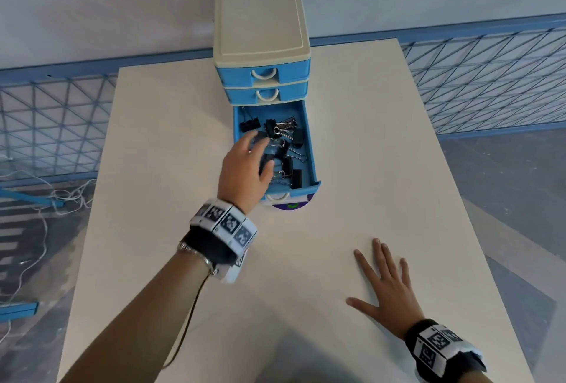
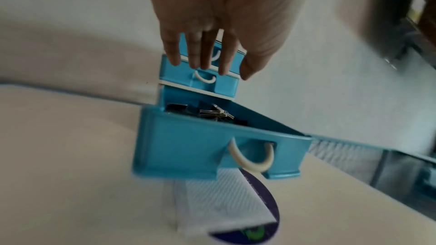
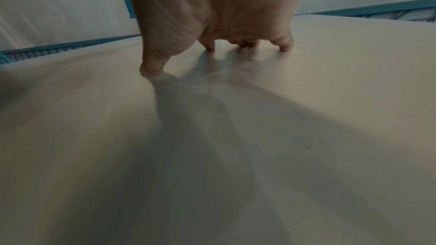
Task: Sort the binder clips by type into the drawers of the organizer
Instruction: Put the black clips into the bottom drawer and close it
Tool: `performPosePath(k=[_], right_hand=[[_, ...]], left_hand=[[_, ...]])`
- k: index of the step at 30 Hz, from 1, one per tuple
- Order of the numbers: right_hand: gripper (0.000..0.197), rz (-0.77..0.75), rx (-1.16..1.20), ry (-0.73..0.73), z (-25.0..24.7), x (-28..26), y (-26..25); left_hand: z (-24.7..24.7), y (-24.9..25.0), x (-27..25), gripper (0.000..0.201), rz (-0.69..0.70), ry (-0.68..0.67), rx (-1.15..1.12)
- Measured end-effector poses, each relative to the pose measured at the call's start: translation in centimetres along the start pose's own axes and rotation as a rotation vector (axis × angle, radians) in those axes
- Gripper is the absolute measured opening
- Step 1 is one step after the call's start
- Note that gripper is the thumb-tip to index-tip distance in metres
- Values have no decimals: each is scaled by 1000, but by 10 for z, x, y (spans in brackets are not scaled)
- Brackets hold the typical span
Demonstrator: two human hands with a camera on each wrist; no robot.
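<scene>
Reaching hand: the left hand hangs over the open bottom drawer, at about 11 o'clock from the table's middle; the left wrist view shows its fingers straight and slightly spread, with nothing between them.
Resting hand: the right hand lies palm down on the table at about 4 o'clock, fingers spread and flat, fingertips touching the surface, holding nothing.
Organizer: the cream-topped organizer with blue drawers stands at 12 o'clock, against the far edge of the table.
Upper drawers: the top drawer and the middle drawer are both pushed in, each with a cream loop handle.
Bottom drawer: pulled well out toward the person, its cream handle facing 6 o'clock.
Binder clips: a loose heap of black binder clips with silver wire arms lies inside the bottom drawer, some partly hidden by the left hand.
Under the drawer: a white-and-purple card pokes out from beneath the drawer front; blur hides its print.
Surroundings: a blue wire grid runs behind the table.
</scene>
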State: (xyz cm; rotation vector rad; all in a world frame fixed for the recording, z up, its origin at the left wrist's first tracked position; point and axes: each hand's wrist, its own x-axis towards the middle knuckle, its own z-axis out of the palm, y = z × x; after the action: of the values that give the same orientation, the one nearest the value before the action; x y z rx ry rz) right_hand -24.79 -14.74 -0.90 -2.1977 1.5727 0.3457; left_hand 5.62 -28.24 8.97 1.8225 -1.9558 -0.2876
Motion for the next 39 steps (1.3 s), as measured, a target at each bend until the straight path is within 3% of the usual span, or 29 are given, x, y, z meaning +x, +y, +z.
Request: performPosePath(k=[5,11,15,28,31,35,39], right_hand=[[88,-3,0,-1,0,0,0],[88,-13,6,-4,1,0,0],[88,-18,17,-3,2,0,0],[87,-23,51,12,9,0,4],[88,-18,42,-17,7,1,4],[88,-18,45,-21,9,0,5],[88,-23,64,14,11,0,5]], left_hand=[[0,-13,-53,56,-206,128,-136],[20,-16,-80,61,-410,-7,-219],[29,-20,-72,60,-509,-14,-247],[34,-30,-54,52,-485,3,-250],[32,-33,-34,49,-516,31,-279],[26,-39,-2,48,-556,-33,-250],[25,-45,-5,49,-557,-13,-289]])
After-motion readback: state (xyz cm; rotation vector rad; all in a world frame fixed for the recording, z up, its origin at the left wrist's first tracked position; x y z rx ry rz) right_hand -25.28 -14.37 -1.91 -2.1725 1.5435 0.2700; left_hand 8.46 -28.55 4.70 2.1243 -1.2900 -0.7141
